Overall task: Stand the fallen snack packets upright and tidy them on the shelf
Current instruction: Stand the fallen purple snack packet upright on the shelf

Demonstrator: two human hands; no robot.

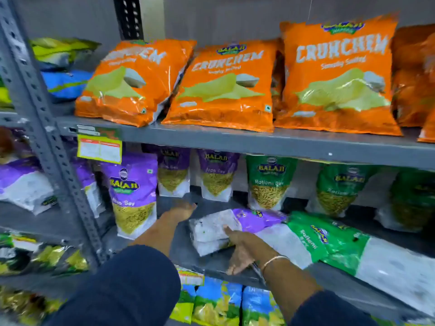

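On the middle shelf [211,264] a purple Aloo Sev packet [235,224] lies flat on its face. My right hand [244,250] rests on its near end with fingers spread. My left hand [181,211] reaches flat into the shelf, left of that packet, holding nothing. A purple Aloo Sev packet [133,194] stands upright at the front left. Two more purple packets [173,172] [217,175] stand at the back. Green Ratlami Sev packets [315,238] lie flat to the right, others [270,182] stand behind them.
Orange Crunchem bags [226,85] lean on the upper shelf. A grey slotted upright [49,142] bounds the bay on the left, with a yellow price tag [100,148] beside it. Blue and green packets [219,304] sit on the shelf below.
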